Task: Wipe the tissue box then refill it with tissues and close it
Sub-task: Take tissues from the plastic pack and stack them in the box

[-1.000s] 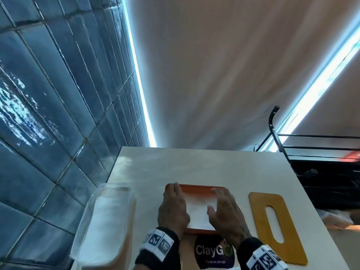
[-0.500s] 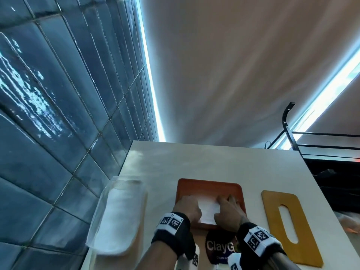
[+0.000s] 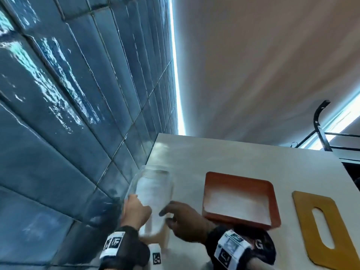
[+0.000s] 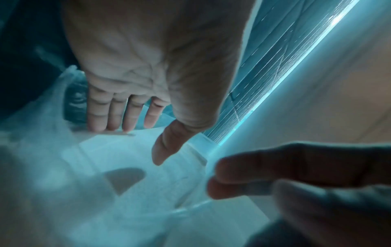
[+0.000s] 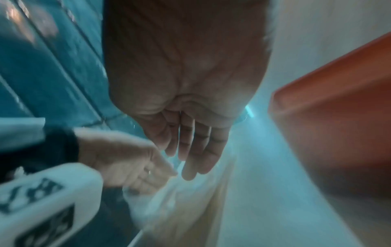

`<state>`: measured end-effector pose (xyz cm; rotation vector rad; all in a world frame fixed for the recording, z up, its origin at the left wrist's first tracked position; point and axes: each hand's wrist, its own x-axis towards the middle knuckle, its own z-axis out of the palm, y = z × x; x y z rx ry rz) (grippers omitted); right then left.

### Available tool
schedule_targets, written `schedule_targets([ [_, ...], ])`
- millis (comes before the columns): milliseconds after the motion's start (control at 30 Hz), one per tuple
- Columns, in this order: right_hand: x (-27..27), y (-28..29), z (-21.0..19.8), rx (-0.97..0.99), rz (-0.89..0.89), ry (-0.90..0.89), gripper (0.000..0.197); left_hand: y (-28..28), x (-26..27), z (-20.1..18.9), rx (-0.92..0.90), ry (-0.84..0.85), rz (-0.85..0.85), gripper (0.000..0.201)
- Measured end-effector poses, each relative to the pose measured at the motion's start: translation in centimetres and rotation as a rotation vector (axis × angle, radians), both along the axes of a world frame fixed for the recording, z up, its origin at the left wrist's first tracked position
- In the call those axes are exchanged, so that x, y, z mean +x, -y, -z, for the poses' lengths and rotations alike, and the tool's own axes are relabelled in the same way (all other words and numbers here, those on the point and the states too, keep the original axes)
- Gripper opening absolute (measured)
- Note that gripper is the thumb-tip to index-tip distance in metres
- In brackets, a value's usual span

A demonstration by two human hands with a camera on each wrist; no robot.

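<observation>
- The left hand (image 3: pixel 136 210) is stretched forward over the near end of a clear plastic bag holding a stack of white tissues (image 3: pixel 153 193), which lies on the pale table (image 3: pixel 233 154) beside the blue tiled wall (image 3: pixel 68 114).
- In the left wrist view the left hand (image 4: pixel 148 66) is seen with fingers (image 4: pixel 114 115) extended and slightly spread, the tips set against the bag's plastic (image 4: pixel 95 192), and the thumb angled downward; the hand is held open, nothing being clasped.
- The right hand (image 3: pixel 183 221) is reached across to the same bag, its fingers loosely extended towards the near edge of the plastic.
- In the right wrist view the right hand (image 5: pixel 186 83) is shown palm down with fingers (image 5: pixel 196 150) hanging nearly straight over the bag (image 5: pixel 180 208); whether the plastic is pinched cannot be told through the blur.
- The orange rectangular tissue box base (image 3: pixel 241 197) is seen in the head view lying open on the table to the right of the bag, a layer of white tissue visible inside it.
- A yellow-brown flat lid with an oblong slot (image 3: pixel 321 228) is laid on the table just right of the box, apart from it.
- Only an orange corner of the box (image 5: pixel 338 108) is shown by the right wrist view; the lid is seen in the head view alone.
- A dark round sticker with partial lettering (image 3: pixel 263 248) is partly hidden behind the right wrist.
</observation>
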<state>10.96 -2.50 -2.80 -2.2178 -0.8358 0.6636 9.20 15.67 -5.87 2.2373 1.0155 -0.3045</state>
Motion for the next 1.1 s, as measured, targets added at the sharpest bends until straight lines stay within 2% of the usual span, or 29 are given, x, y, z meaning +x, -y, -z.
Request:
schedule_targets([
  [33,-0.1,-1.0,0.7,-0.031,-0.016,-0.013,0.030,-0.5,0.3,0.2,0.019,-0.011,0.007,0.051],
  [133,-0.1,-2.4,2.3,-0.103,-0.007,-0.046,0.031,-1.2,0.8,0.4,0.021,-0.090,0.032,0.070],
  [300,-0.1,-2.4,3.6,-0.065,0.074,-0.096,0.030,-1.1,0.9,0.2,0.035,-0.148,0.035,0.083],
  [400,-0.3,-2.1,4.2,-0.026,0.121,-0.123,0.029,-1.2,1.1,0.6,-0.042,-0.125,0.004,0.087],
  [467,-0.3,-2.0,4.5,-0.010,0.139,-0.152,0.027,-1.4,1.2,0.5,-0.079,-0.098,-0.040,0.077],
  [533,-0.3,-2.0,4.8,0.012,0.184,-0.198,0.025,-1.8,1.5,0.2,-0.152,-0.037,-0.090,0.051],
  [567,-0.3,-2.0,4.8,0.028,0.221,-0.223,0.022,-2.1,1.8,0.0,-0.219,0.006,-0.122,0.038],
  [633,-0.4,-1.8,4.6,0.087,0.321,-0.296,0.016,-2.8,1.9,-0.3,-0.366,0.050,-0.197,0.026],
  [700,-0.2,-1.6,3.8,0.149,0.425,-0.429,0.028,-3.3,1.7,-0.9,-0.595,0.057,-0.272,0.022],
  [733,0.1,-1.5,3.2,0.170,0.464,-0.496,0.037,-3.5,1.4,-1.3,-0.698,0.056,-0.291,0.026],
  [800,0.7,-1.6,2.2,0.242,0.517,-0.675,0.063,-4.1,1.0,-0.9,-0.779,0.009,-0.309,0.052],
  [867,1.2,-2.0,1.5,0.361,0.547,-0.957,0.084,-4.5,0.5,-0.1,-0.885,-0.020,-0.325,0.073],
  [900,1.3,-2.3,1.2,0.418,0.548,-1.087,0.084,-4.1,0.3,-0.3,-0.913,-0.019,-0.331,0.073],
  [967,1.5,-3.1,1.2,0.501,0.530,-1.215,0.066,-3.2,-0.2,-1.0,-0.994,0.005,-0.354,0.061],
  [1000,1.5,-3.6,1.2,0.524,0.526,-1.209,0.060,-2.7,-0.5,-1.3,-1.047,0.031,-0.367,0.060],
  [1100,1.2,-4.6,1.8,0.541,0.557,-1.159,0.064,-1.9,-1.3,-1.2,-1.068,0.081,-0.381,0.080],
])
